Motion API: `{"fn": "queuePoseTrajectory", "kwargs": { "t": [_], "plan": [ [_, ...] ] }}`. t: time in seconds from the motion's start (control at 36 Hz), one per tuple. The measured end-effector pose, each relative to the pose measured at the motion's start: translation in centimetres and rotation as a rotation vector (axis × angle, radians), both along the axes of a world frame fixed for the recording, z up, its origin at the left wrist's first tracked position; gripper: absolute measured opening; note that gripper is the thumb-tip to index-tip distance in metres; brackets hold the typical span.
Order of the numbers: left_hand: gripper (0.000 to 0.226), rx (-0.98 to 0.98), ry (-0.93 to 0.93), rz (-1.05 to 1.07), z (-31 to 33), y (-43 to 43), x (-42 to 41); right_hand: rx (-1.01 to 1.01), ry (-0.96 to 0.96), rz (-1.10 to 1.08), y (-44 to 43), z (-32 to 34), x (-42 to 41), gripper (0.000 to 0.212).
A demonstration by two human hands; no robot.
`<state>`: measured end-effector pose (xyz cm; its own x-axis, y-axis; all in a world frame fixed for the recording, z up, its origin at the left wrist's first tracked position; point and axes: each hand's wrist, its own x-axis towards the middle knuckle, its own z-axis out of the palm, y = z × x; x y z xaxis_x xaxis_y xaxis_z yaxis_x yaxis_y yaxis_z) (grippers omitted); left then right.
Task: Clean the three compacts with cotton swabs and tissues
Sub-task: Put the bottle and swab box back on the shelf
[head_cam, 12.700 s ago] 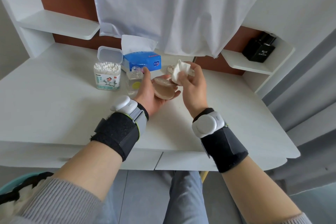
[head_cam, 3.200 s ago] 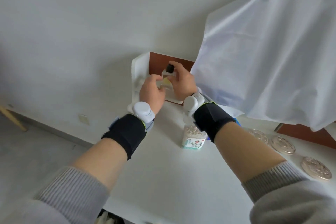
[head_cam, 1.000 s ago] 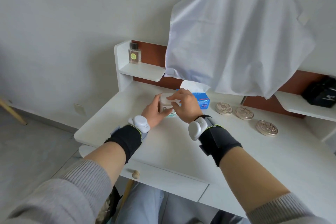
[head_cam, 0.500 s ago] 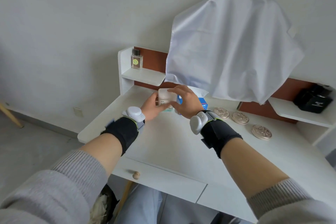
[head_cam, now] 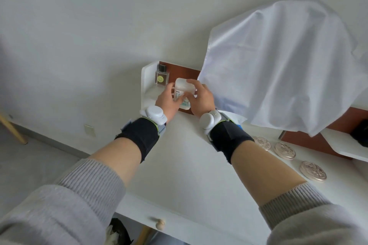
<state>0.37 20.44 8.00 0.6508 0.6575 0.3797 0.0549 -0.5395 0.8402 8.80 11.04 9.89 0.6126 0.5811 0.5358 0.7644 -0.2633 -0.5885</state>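
centre of the frame, a little above the middle: both hands close together, meeting on one thing. left hand [head_cam: 169,101] has its fingers curled round the left side of the swab box [head_cam: 182,90]. right hand [head_cam: 201,99] grips the right side, fingers arched over the pale translucent lid. the box is upright, level with the small white shelf [head_cam: 148,93], in front of the brown back panel [head_cam: 179,71]. its base is hidden behind the fingers, so i cannot tell whether it rests on the shelf or hangs clear. the lid looks closed, though the view is soft there.

just left of the box, on the same shelf: a small square glass bottle [head_cam: 161,76], black cap, round yellow-green label, upright, apart from the hands.

three compacts, round, pale gold, embossed lids, closed, lie flat on the white desk [head_cam: 189,165] in a slanting row at lower right of the frame. first compact [head_cam: 262,143], second compact [head_cam: 284,150] just beside it, third compact [head_cam: 313,170] a little further toward the bottom right. all well apart from both hands and the swab box.

behind the right wrist, a corner of the blue tissue box [head_cam: 239,123] with white tissue showing, mostly hidden.

a large white cloth [head_cam: 282,65] drapes over the upper right. black bands [head_cam: 142,135] with round white units on both wrists. grey knit sleeves [head_cam: 79,195] end at mid forearm. wooden drawer knob [head_cam: 160,224] at bottom centre. a dark object [head_cam: 361,135] at the far right edge, cut off.
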Motion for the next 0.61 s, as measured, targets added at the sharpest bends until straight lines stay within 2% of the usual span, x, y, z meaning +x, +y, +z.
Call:
{"fn": "queuePoseTrajectory", "kwargs": {
  "t": [0.08,0.22,0.39,0.47,0.61],
  "plan": [
    [0.043,0.067,0.093,0.083,-1.0,1.6,0.8,-0.026,0.013,-0.040,2.3,-0.1,1.1,0.038],
    [0.035,0.357,0.138,0.194,-2.7,3.3,1.3,-0.047,-0.052,-0.069,5.3,0.5,3.2,0.040],
    [0.041,0.560,0.203,0.324,-3.7,5.1,2.9,-0.016,-0.142,-0.124,8.9,-0.2,5.0,0.041],
    [0.042,0.595,0.199,0.377,-3.8,5.5,3.6,-0.037,-0.153,-0.169,9.6,-0.5,5.2,0.041],
    [0.042,0.666,0.066,0.480,-5.3,6.0,4.5,-0.020,-0.185,-0.181,10.1,-1.6,5.5,0.040]
  ]
}}
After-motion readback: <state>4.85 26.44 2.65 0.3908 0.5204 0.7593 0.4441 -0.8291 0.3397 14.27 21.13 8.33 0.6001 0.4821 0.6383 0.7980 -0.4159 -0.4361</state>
